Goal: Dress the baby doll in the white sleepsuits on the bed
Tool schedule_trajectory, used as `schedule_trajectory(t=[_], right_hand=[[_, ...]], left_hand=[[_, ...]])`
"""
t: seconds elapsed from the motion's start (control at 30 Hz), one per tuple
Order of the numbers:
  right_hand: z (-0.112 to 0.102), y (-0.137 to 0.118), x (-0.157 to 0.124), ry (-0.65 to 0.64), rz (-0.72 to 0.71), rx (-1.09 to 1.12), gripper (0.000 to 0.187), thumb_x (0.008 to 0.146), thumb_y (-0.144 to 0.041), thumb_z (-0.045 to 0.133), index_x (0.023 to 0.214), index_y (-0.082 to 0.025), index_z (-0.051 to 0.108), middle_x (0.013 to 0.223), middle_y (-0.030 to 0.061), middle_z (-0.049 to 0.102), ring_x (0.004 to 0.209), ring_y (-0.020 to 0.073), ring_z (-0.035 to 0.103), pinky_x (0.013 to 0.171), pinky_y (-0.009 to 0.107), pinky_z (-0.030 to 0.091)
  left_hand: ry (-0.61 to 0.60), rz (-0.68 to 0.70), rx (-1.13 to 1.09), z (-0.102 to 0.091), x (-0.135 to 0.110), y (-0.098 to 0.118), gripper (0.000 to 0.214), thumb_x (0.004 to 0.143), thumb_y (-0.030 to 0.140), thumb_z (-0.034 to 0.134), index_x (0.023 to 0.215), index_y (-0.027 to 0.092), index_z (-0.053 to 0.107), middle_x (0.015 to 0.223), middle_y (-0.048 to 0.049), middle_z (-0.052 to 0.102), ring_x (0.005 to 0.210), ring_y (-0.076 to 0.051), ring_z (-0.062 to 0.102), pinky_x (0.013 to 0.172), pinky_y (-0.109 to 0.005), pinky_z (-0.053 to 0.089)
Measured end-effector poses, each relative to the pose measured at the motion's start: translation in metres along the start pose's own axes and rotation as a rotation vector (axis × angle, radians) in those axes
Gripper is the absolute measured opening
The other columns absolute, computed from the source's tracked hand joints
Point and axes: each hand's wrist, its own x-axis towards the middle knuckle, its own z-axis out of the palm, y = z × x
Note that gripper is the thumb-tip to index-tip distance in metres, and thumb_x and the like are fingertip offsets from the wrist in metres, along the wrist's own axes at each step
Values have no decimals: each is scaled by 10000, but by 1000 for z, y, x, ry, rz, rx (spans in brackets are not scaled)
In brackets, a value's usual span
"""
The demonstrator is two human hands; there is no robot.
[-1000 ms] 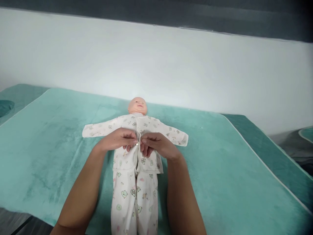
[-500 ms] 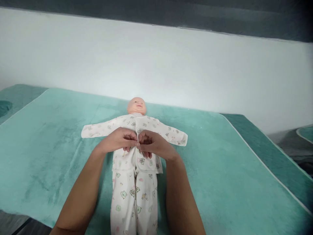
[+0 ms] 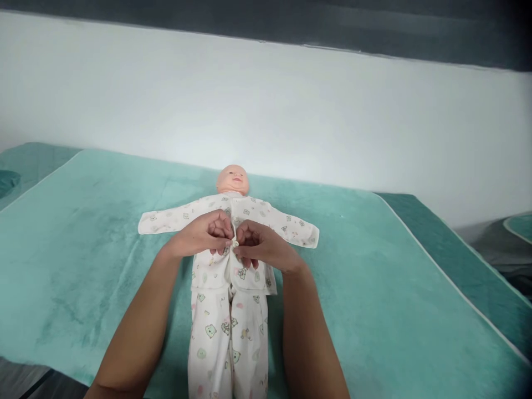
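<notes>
A baby doll (image 3: pixel 233 179) lies on its back, head away from me, its arms stretched out to both sides. It wears a white jacket (image 3: pixel 208 205) and matching trousers (image 3: pixel 210 343), both printed with small bears. At the chest opening, my left hand (image 3: pixel 208 233) pinches the jacket's front edge. My right hand (image 3: pixel 260 244) faces it, fingers closed on the other side of the same opening. Between the fingertips shows a small pale button (image 3: pixel 235 243). The fingers hide part of the jacket's middle.
A green plush sheet (image 3: pixel 353 310) with pale edging lies under the doll. Darker green cloth (image 3: pixel 465 249) extends past its right edge. Behind stands a white wall (image 3: pixel 266 105) with a dark band on top. Grey floor (image 3: pixel 19 379) shows at lower left.
My left thumb and fingers have drawn slightly left, away from my right fingertips. The button, hidden before, now shows between them. The doll has not moved.
</notes>
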Motion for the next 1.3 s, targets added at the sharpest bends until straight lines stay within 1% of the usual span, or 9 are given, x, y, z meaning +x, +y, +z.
schedule_trajectory(t=[0.17,0.27,0.37,0.53,0.7,0.83,0.97,1.13,1.3], right_hand=[[-2,1,-2,-23,-23,-5,317,834,-428,753,928,-215,537,709,-35,661,550,109,625,450,198,448],[-6,4,-3,-15,-61,-4,284,864,-437,706,941,-212,551,734,-15,679,548,119,630,445,206,445],[-6,10,0,180,-201,31,272,867,-452,688,932,-224,553,717,-24,651,551,122,605,496,239,484],[17,40,-3,678,-467,-179,313,904,-468,625,1135,-258,609,1254,68,654,1217,220,593,1075,413,475],[53,88,-42,590,-366,-468,642,1011,-534,435,1590,-316,263,1707,24,134,1578,236,112,1285,477,174],[62,112,-83,545,-267,-515,680,1022,-541,389,1626,-346,144,1692,19,206,1561,242,199,1274,504,227],[25,121,-111,474,-237,-638,578,999,-530,448,1531,-310,394,1561,68,462,1440,275,429,1199,516,351],[-76,122,-111,1174,3,-765,746,922,-600,470,1449,-73,452,1353,225,577,1141,314,608,993,459,482],[-121,107,-76,1062,340,-963,551,953,-572,474,1349,-201,567,1144,118,704,1043,266,658,885,359,464]], left_hand=[[-36,-7,10,-3,-1,3,245,779,277,765,924,162,605,781,-1,663,604,-89,612,511,-190,456],[-215,-56,103,-7,-7,7,228,838,318,720,987,149,687,793,-43,701,630,-108,637,499,-186,430],[-310,-70,112,-8,-20,-1,325,881,387,678,1085,140,729,844,-94,731,655,-136,667,464,-192,393],[92,-26,-120,-3,-63,-48,390,883,446,668,1113,134,715,793,-43,681,460,-65,519,429,-210,348],[274,-103,-86,21,-112,-81,377,887,466,649,1030,122,709,584,46,507,438,-49,366,459,-208,278],[362,-129,20,33,-126,-87,350,920,483,556,989,151,647,703,6,566,578,-121,531,570,-253,432],[655,-50,682,0,-126,-87,374,930,362,500,1250,195,594,1110,-99,654,1008,-246,636,880,-387,523],[953,-115,1245,-71,-122,-85,583,926,335,513,1493,203,475,1450,-174,465,1269,-331,504,1078,-466,419],[940,-322,1410,-95,-103,-87,558,979,307,378,1527,226,443,1363,-177,546,1231,-373,487,995,-511,436]])
